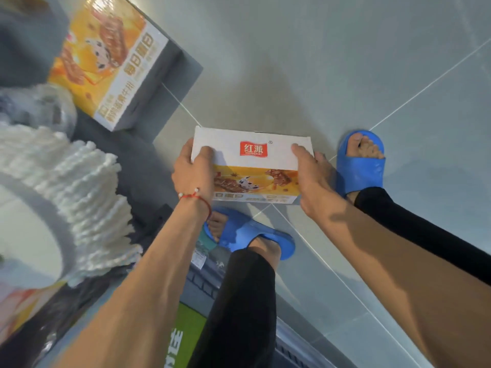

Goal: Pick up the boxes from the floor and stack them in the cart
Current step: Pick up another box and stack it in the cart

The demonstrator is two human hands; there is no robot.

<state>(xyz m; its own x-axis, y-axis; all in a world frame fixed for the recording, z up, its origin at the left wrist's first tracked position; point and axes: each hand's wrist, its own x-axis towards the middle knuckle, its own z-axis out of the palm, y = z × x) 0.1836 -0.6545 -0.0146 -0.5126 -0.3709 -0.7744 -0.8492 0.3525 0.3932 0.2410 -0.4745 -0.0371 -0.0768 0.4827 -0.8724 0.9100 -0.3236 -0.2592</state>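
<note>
- A small carton [252, 155] – white on top with a red logo, orange printing on its near side – is grasped at both short ends, just beside the near corner of the grey cart [175, 83] and lower than its deck.
- The left hand [194, 171], with a red cord at the wrist, is clamped on the end nearer the cart. The thumb is laid over the top face and the fingers are wrapped round the end.
- The right hand [313, 179] is clamped the same way on the end farther from the cart.
- An end-to-end grip is judged to be used so that the carton stays level and can be carried across in one lift.
- The carton's long axis runs from hand to hand, one end aimed at the cart. The logo face is turned upward and the printed side faces the person.
- Whether its base is touching the tiled floor [345, 62] or is just above it cannot be told.
- A larger box [106, 65] of the same brand is already seen on the cart's deck, lying flat, so room beside or on top of it is probably meant for the carton.
- A white string mop head [79, 187] is seen on the cart's far side from the carton.
- Feet in blue slippers [361, 166] are planted on the floor, away from the cart, with the carton between them.
</note>
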